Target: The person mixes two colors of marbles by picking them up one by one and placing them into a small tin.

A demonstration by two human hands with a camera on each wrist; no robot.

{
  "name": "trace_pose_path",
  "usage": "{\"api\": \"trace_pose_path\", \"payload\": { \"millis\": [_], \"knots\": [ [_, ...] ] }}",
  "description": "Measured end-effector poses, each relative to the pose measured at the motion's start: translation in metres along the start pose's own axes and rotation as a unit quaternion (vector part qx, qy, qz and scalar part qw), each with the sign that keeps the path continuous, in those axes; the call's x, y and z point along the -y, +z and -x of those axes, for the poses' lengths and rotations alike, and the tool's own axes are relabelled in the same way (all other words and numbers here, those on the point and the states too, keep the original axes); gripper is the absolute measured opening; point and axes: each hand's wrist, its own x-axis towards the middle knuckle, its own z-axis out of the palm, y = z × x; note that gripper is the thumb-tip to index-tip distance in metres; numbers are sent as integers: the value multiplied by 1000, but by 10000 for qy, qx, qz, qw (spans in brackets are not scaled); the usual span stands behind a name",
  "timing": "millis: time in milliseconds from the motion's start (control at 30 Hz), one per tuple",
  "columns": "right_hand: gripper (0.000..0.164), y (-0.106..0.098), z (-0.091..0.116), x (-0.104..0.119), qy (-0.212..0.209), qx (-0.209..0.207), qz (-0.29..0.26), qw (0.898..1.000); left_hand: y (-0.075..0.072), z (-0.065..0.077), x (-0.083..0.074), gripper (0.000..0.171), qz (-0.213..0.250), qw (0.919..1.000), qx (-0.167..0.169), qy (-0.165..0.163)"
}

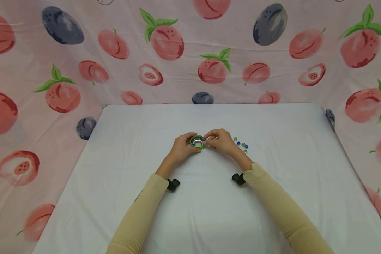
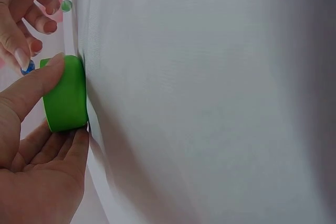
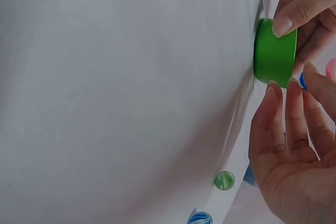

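A small round green bowl (image 2: 65, 95) with a shiny metal inside stands on the white table. My left hand (image 1: 180, 147) grips it from the left, thumb on one side and fingers round the other. From the right, my right hand (image 1: 221, 141) pinches a blue marble (image 2: 28, 67) between thumb and fingertip, at the bowl's rim. Other fingertips of that hand are close against the green wall in the right wrist view. Something small and blue shows inside the bowl in the head view, too small to make out.
To the right of my right hand lie several loose glass marbles, among them a green marble (image 3: 224, 180) and a blue marble (image 3: 200, 218). A white cloth covers the table (image 1: 203, 211). Behind and beside it hangs a fruit-print curtain (image 1: 184, 74).
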Motion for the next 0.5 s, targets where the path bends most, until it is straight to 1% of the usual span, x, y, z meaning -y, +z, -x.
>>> {"api": "trace_pose_path", "payload": {
  "millis": [233, 433, 500],
  "knots": [
    [21, 4, -1, 0, 62, -14, -56, 10000, 0, 0, -1, 68, -52, 10000, -9, 1],
    [22, 7, -2, -1, 63, -3, 14, 10000, -1, 0, -1, 67, -192, 9998, -17, 50],
    [22, 7, -2, -1, 39, 1, 42, 10000, -1, 0, -1, 67, -175, 9998, -1, 61]
  ]
}}
